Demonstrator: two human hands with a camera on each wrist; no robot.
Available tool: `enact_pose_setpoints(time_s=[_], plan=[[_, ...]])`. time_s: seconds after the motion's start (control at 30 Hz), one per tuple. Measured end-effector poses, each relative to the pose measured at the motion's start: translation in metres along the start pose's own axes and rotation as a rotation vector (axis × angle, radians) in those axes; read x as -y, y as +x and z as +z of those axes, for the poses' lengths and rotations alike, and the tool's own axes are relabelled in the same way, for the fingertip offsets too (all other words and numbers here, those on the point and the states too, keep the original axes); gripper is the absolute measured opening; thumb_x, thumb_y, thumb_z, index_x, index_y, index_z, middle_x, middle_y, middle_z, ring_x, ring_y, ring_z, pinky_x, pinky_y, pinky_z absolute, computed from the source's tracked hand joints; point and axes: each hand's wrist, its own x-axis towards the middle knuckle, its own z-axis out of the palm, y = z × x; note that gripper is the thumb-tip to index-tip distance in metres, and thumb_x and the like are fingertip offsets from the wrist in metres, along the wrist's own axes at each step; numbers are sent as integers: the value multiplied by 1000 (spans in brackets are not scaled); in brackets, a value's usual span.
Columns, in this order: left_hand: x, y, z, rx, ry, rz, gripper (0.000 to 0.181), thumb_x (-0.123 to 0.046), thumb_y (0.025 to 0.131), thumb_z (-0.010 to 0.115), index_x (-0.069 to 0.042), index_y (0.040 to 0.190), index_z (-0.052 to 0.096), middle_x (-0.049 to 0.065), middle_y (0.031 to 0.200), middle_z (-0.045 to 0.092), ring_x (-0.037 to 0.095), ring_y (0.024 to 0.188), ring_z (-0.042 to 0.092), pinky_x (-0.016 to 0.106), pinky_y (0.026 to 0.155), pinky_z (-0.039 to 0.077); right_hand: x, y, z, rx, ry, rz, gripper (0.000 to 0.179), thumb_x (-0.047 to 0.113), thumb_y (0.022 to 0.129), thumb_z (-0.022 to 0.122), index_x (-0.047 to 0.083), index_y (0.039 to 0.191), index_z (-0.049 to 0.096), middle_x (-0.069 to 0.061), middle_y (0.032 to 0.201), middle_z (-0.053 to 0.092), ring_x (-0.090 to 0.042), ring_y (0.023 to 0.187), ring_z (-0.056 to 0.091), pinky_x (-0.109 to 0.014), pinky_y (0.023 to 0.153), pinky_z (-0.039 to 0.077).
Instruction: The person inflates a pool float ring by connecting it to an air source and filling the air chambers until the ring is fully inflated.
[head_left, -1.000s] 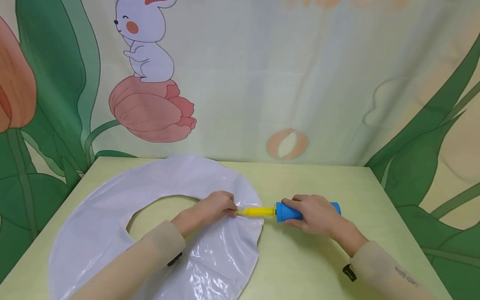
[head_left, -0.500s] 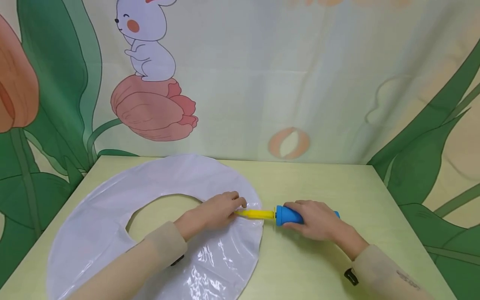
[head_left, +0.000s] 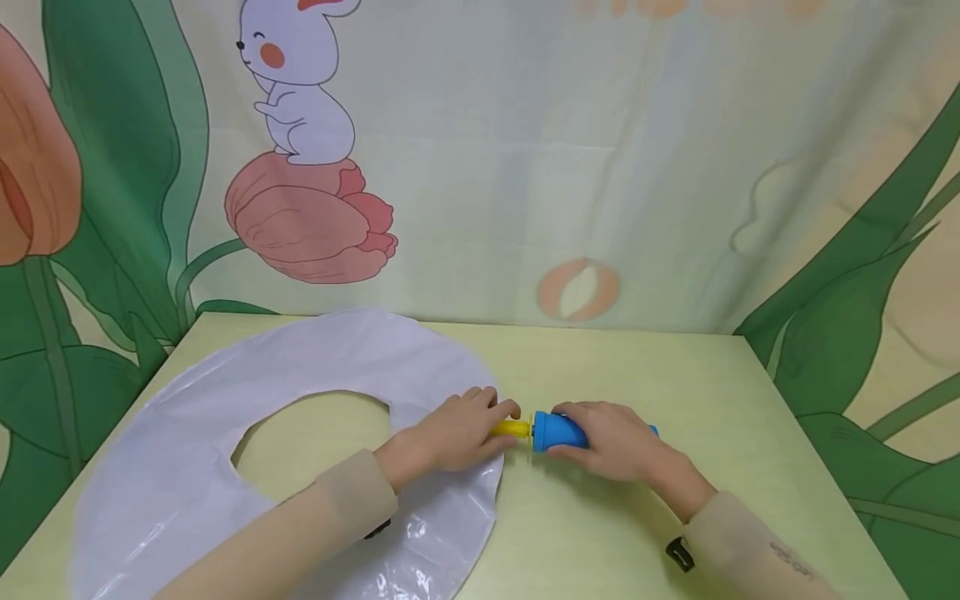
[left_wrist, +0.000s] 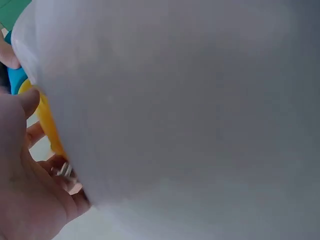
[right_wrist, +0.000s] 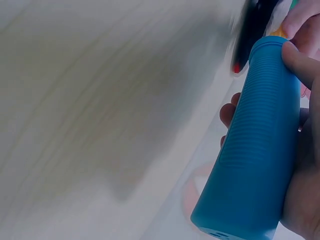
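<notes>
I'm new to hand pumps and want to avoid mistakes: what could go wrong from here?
The left hand pinches the yellow nozzle while the right hand grips the blue barrel, so pulling out of line might bend or loosen the nozzle. The nozzle's tip is hidden by the left hand, so a slip there could go unnoticed. The left sleeve reaches across the white ring and might drag it.

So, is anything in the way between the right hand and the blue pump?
Nothing visible: the right hand grips the blue pump directly. The left hand is in front, holding the yellow nozzle.
</notes>
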Motion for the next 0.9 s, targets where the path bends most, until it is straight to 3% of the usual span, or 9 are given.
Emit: enact_pose_setpoints(time_s=[0.2,0.47,0.63,0.9], plan=[[6,-1,5,5,22,26,31,-40,106,58,-15,122,61,-1,91,51,17,83,49,31,69,44,10,9,5,0,7,-29,59,54,95,69,8,133,62,-3,116,70,-15,90,62,-36,79,53],[6,-1,11,-56,222,96,23,-35,107,58,-12,108,59,0,86,55,18,77,57,34,67,48,14,12,6,-18,15,-31,55,53,96,68,9,129,64,-1,113,70,-14,88,62,-34,76,52],[1,2,16,-38,271,61,23,-32,108,55,-10,113,58,3,96,61,22,89,64,38,76,52,13,12,5,-30,8,-27,54,52,96,68,10,129,65,-1,113,70,-13,88,62,-35,76,52],[1,4,17,-4,262,7,21,-32,109,53,-11,114,55,2,90,59,22,85,65,38,71,50,8,9,7,-33,-66,-19,58,57,97,64,13,134,62,-3,111,70,-15,85,63,-36,72,52]])
